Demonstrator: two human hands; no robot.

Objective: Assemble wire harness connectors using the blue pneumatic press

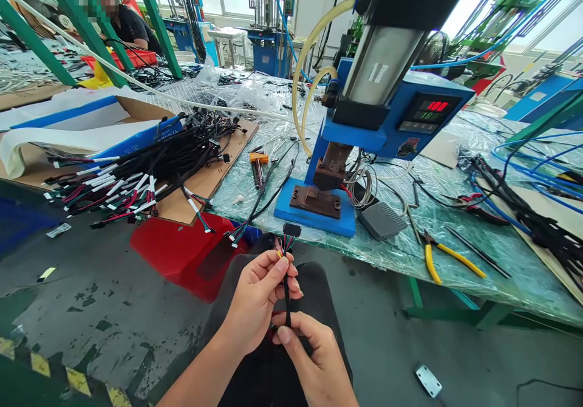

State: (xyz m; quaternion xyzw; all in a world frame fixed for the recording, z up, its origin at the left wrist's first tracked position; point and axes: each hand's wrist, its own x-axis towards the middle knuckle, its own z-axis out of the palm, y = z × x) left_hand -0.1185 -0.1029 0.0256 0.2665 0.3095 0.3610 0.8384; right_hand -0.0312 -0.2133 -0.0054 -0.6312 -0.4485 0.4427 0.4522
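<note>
The left hand (255,297) pinches a black cable (286,294) below its colored wires; the right hand (316,358) grips it lower down, fingers closed.

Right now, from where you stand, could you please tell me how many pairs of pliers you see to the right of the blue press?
2. A yellow-handled pair lies nearest you; a red-handled pair lies further back, beside blue cables. Others may be hidden.
</note>
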